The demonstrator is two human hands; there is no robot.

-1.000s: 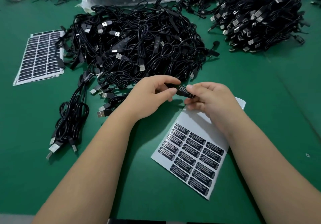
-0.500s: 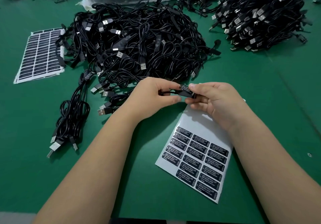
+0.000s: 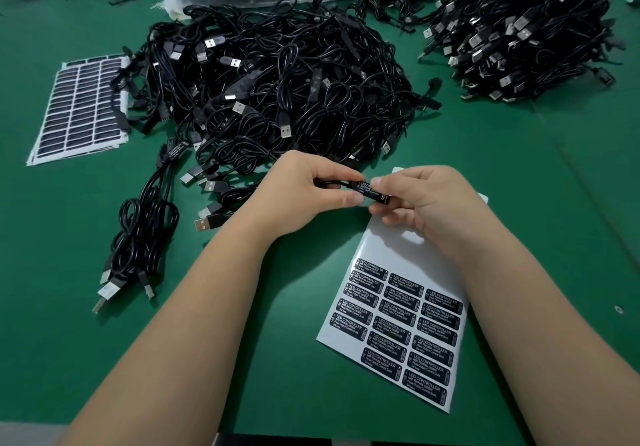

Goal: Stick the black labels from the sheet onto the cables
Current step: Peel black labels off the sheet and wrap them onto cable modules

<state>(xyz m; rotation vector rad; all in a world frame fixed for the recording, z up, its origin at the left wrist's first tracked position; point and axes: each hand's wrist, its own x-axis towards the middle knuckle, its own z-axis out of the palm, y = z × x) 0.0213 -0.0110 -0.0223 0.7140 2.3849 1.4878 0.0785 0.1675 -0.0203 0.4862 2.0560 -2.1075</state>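
Fingers (image 3: 351,198) of both hands pinch the cable's controller (image 3: 370,191) just above the label sheet (image 3: 398,310). The label, half-laid 1 second ago, now sits flat between them, so pressing down remains.

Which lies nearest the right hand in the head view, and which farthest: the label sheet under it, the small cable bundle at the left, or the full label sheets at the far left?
From the right hand:
1. Label sheet, directly beneath the hand.
2. Small cable bundle, left of both hands.
3. Full label sheets, far left, beyond the bundle.
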